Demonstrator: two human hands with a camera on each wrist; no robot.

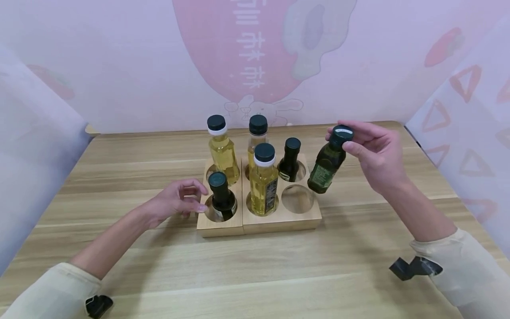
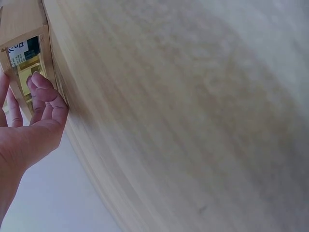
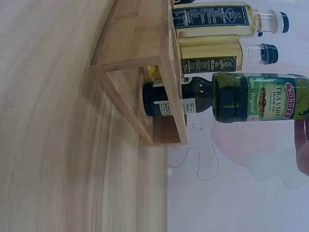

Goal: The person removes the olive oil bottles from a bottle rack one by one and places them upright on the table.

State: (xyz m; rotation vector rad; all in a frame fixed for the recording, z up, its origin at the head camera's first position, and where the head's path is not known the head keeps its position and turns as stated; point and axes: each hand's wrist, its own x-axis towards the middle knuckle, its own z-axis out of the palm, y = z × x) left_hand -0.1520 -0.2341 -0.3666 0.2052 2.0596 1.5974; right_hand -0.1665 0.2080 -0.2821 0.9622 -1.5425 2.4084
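My right hand (image 1: 378,155) pinches a small green olive oil bottle (image 1: 324,170) by its dark cap, holding it tilted in the air beside the wooden rack (image 1: 263,227). Its green label, reading Borges, faces the right wrist view. Below and left of this bottle lies the front right hole (image 1: 297,199) of the rack, with no bottle in it. My left hand (image 1: 173,201) is at the rack's left side, thumb and fingers apart, close to a dark bottle (image 1: 223,199) leaning in the front left hole. The left hand (image 2: 36,121) holds nothing.
Three clear bottles of yellow oil stand in the rack: a back left bottle (image 1: 224,153), a back middle bottle (image 1: 257,133) and a front middle bottle (image 1: 264,181). Another dark bottle (image 1: 291,161) sits back right. A printed wall panel (image 1: 139,66) rises behind the wooden table (image 1: 139,150).
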